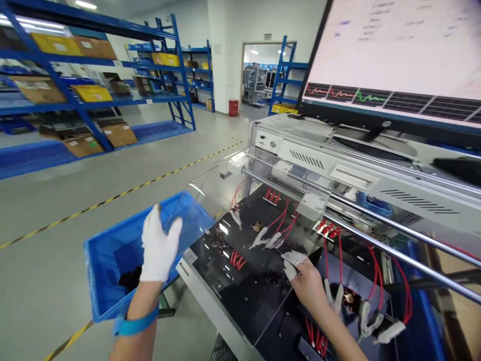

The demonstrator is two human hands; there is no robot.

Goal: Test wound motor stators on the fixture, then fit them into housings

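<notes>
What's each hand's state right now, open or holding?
Left hand: open, thumb apart from fingers, nothing visible in it.
Right hand: fingers bent near the clear cover's edge; whether it grips anything can't be told.

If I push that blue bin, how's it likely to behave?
The blue bin likely holds its shape, as its walls look straight. It may be light for its size, since only a dark item shows inside, though the left hand hides part.

Monitor (391,55) cut off at right, screen text (383,20) blurred, dark item (131,279) in blue bin (91,281) indistinct
</notes>
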